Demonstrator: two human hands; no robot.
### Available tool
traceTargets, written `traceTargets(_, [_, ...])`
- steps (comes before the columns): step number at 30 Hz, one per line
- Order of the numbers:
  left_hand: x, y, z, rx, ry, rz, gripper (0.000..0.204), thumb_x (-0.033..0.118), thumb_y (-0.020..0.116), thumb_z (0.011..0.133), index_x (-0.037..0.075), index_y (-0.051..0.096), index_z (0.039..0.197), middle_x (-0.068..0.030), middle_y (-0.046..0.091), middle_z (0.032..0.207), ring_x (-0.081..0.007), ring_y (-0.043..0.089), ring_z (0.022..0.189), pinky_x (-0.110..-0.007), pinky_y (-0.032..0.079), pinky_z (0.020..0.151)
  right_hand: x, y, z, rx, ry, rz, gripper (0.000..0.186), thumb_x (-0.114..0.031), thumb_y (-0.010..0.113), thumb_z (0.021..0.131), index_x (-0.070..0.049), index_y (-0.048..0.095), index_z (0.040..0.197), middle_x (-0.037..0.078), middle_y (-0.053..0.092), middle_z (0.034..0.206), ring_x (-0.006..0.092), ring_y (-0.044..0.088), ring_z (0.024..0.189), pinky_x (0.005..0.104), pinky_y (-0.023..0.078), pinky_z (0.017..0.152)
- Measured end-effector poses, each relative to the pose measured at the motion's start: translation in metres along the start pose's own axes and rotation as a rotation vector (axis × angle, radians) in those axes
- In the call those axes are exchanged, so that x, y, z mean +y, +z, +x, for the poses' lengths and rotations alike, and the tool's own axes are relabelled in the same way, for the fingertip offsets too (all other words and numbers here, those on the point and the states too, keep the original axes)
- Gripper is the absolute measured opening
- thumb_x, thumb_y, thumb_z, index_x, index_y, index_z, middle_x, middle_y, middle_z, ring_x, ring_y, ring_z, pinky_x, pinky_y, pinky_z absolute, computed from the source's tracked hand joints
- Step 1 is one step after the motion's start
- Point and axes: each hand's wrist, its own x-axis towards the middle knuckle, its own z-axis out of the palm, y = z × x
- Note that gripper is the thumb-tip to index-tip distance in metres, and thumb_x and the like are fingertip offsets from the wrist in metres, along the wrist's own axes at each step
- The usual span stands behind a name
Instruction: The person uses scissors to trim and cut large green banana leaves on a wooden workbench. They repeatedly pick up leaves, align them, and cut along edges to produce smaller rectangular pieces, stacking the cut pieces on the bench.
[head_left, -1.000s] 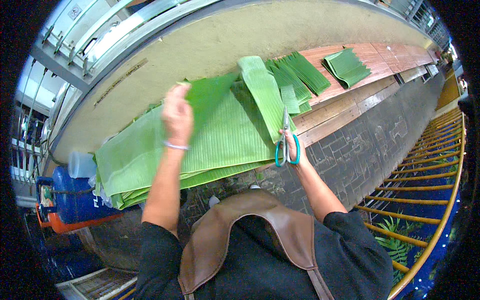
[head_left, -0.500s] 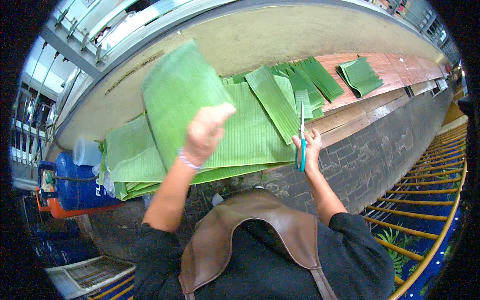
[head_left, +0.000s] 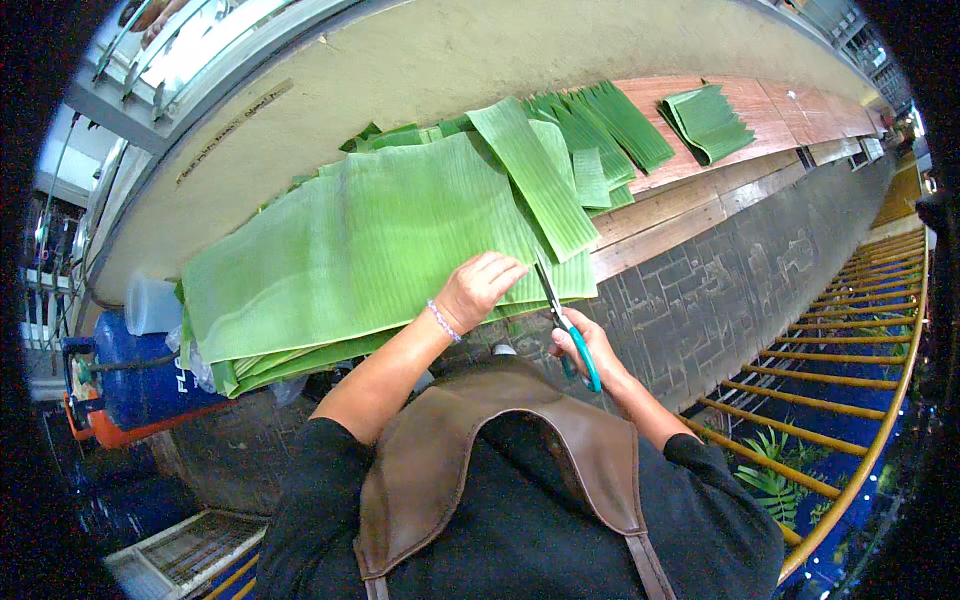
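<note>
A wide green banana leaf (head_left: 340, 240) lies flat on top of a stack of leaves. My left hand (head_left: 480, 292) is at its near edge, fingers drawn together on the leaf; the fingertips' undersides are hidden. In my right hand (head_left: 592, 350) are scissors with teal handles (head_left: 580, 358), their blades pointing away over the right end of the leaf, close to my left fingertips. A narrower cut leaf strip (head_left: 535, 180) rests slantwise on the right part of the big leaf, just beyond the blades.
Cut leaf pieces (head_left: 610, 130) and a folded leaf bundle (head_left: 706, 122) lie on the reddish wooden boards (head_left: 790, 110) by the wall. A blue container (head_left: 140, 370) and a translucent tub (head_left: 152, 304) stand at left. A yellow railing (head_left: 800, 385) runs along the right.
The big leaf, raised and folded back at left before, now lies spread flat. My left hand has come right and nearer, and the scissors have moved left and toward me.
</note>
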Motion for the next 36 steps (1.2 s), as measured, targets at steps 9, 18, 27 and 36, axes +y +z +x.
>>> traceTargets(9, [0.002, 0.005, -0.001, -0.025, -0.005, 0.000, 0.027, 0.005, 0.060, 0.074, 0.003, 0.065, 0.100, -0.0109, 0.065, 0.093, -0.0265, 0.063, 0.084, -0.035, 0.053, 0.075, 0.009, 0.000, 0.000, 0.070, -0.175, -0.249, 0.050, -0.026, 0.072, 0.083, 0.000, 0.054, 0.121, 0.007, 0.060, 0.088, 0.0134, 0.056, 0.081, 0.0286, 0.047, 0.073])
traceTargets(18, [0.002, 0.003, 0.002, 0.011, 0.015, 0.014, 0.029, 0.004, 0.059, 0.074, 0.004, 0.065, 0.102, -0.0105, 0.064, 0.092, -0.0262, 0.062, 0.083, -0.034, 0.053, 0.073, -0.007, 0.012, -0.001, 0.152, -0.157, -0.354, 0.050, -0.029, 0.077, 0.078, 0.001, 0.058, 0.113, 0.009, 0.061, 0.082, 0.0130, 0.056, 0.074, 0.0287, 0.047, 0.067])
traceTargets(27, [0.002, -0.001, -0.003, 0.018, -0.025, 0.008, 0.030, 0.002, 0.060, 0.072, 0.003, 0.065, 0.101, -0.0103, 0.064, 0.091, -0.0257, 0.062, 0.083, -0.034, 0.053, 0.072, -0.003, 0.008, -0.003, 0.094, -0.018, 0.094, 0.034, -0.028, 0.071, 0.084, -0.006, 0.061, 0.108, -0.002, 0.056, 0.073, 0.0054, 0.048, 0.056, 0.0218, 0.040, 0.050])
traceTargets(36, [0.017, -0.007, -0.004, -0.009, -0.013, 0.016, 0.026, 0.000, 0.061, 0.071, 0.004, 0.064, 0.097, -0.0095, 0.062, 0.090, -0.0255, 0.060, 0.082, -0.035, 0.052, 0.073, -0.042, -0.004, 0.077, -0.223, -0.171, 0.276, 0.048, -0.043, 0.045, 0.098, -0.005, 0.055, 0.125, 0.005, 0.062, 0.116, 0.0164, 0.057, 0.106, 0.0353, 0.046, 0.090])
